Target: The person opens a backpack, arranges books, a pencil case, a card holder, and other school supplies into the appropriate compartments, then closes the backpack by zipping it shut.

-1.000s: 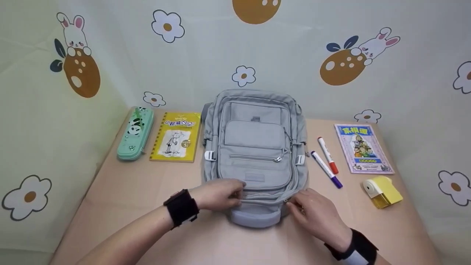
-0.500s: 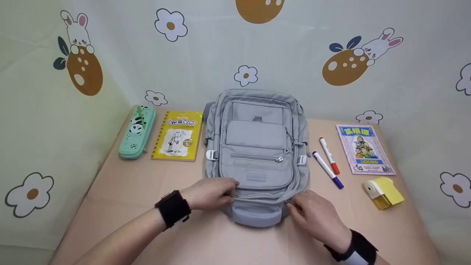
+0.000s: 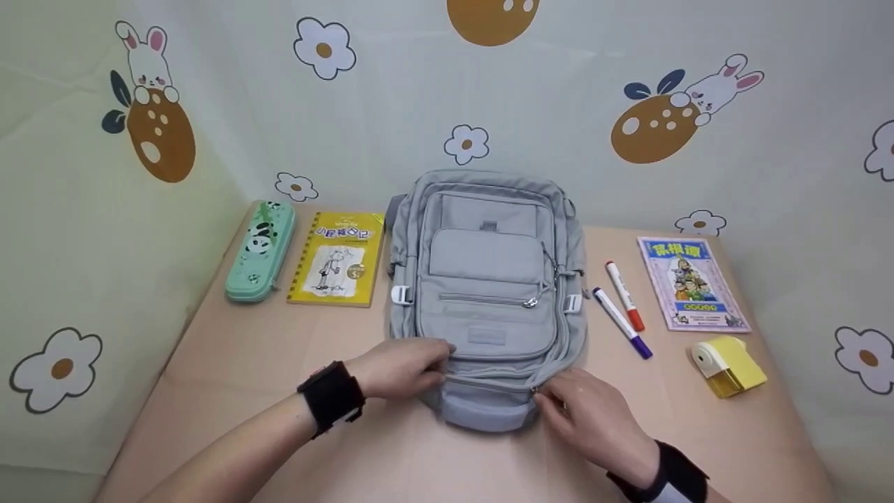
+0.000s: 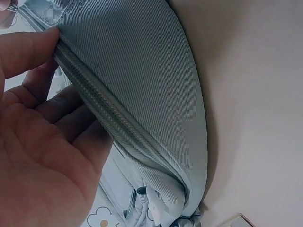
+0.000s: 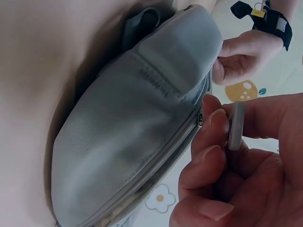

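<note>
The backpack is matt grey ribbed cloth; the table looks smooth and matt.

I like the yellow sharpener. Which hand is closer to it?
The right hand. It is at the backpack's near right corner, pinching the zipper pull, with the yellow sharpener further off to its right. The left hand holds the backpack's left side, farther away.

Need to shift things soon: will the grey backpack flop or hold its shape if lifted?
The grey backpack will probably sag: its ribbed fabric folds where the left hand grips it. It lies fairly flat, so it seems light. The right hand pinches its zipper pull.
</note>
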`<state>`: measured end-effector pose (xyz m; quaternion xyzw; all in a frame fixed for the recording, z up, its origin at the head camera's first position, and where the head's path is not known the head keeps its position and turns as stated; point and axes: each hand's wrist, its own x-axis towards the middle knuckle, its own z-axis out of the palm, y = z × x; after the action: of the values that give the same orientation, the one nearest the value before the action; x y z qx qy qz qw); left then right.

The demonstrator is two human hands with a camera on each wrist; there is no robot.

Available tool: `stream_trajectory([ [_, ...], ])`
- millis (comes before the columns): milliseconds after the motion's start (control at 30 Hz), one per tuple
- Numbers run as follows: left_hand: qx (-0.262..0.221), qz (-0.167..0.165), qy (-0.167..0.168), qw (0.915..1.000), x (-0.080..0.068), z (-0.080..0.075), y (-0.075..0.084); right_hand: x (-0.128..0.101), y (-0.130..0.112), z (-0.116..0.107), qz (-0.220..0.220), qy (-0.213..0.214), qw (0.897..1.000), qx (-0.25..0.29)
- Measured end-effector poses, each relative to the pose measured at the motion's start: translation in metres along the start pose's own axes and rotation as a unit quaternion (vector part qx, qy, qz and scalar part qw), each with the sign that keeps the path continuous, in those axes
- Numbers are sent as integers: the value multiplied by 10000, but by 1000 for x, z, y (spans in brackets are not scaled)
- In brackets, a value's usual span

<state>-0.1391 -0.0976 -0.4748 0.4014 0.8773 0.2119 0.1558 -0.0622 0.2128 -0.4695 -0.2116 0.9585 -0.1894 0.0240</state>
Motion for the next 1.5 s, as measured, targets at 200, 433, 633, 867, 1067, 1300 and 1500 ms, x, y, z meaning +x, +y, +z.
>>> stream_trajectory([
  [200,-131,-67,42,9999,0,1,-1,4,-11,3,-252,79,9996,-22],
  [433,-122,-70,90,9999,-1,2,-1,10,-18,7,-436,103,9990,-60],
  [633,-120,-119,41,9998,-1,2,0,16,-25,9,-567,90,9983,-105],
  [867,-117,-58,34,9999,0,1,-1,27,-35,13,-757,15,9969,-191],
  [1067,-67,-48,41,10000,1,2,-2,34,-43,17,-947,61,9950,-307],
  [1300,-142,44,119,9998,0,2,-1,36,-46,22,-1087,371,9926,-403],
  [1500,-181,-21,34,9998,2,1,-1,38,-49,24,-1198,393,9910,-441],
])
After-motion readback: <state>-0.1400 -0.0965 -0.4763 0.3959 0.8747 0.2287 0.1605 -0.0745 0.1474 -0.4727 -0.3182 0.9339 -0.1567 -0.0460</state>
